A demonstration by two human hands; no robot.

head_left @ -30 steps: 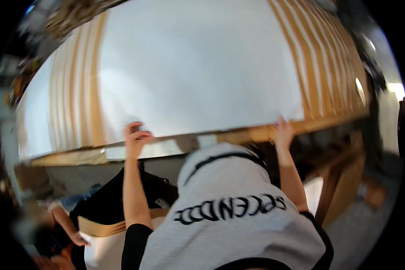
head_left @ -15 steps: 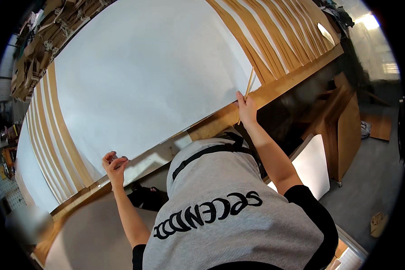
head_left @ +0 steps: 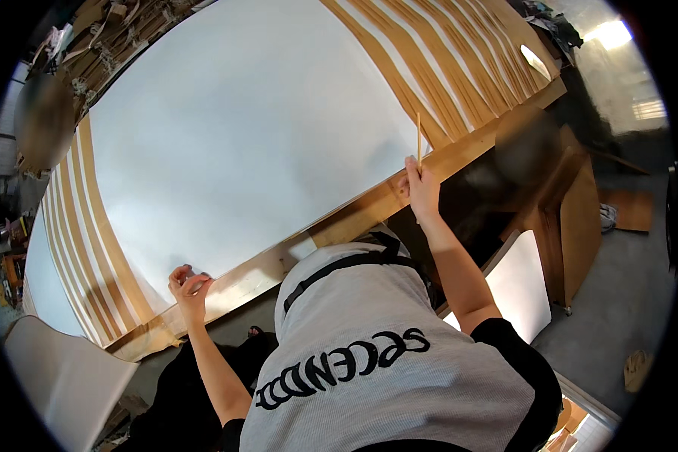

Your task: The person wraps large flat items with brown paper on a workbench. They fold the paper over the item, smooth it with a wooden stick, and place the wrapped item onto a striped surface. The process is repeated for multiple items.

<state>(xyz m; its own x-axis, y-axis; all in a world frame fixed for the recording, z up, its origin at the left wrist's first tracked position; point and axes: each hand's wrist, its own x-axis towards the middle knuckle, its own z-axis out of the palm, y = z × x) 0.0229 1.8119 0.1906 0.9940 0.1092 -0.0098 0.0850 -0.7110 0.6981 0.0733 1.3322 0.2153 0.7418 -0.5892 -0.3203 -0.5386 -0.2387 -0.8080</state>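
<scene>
A large white sheet covers the middle of the table, its near edge running up to the right. My right hand is closed round a thin tan stick, which points up past the sheet's near right corner. At the near left part of that edge is my left hand, fingers curled and pressed toward the thumb. What lies in this pinch, if anything, is hidden. To the right, overlapped white sheets alternate with brown strips; more brown strips lie to the left.
A wooden table edge runs before me. At lower left are a pale curved sheet and someone's black clothing. Brown board and a white panel stand at right. Cardboard scraps are heaped beyond the table.
The stick in my right hand has turned more upright. The pale sheet at lower left has shifted left, showing more black clothing. My left hand stays by the sheet's edge.
</scene>
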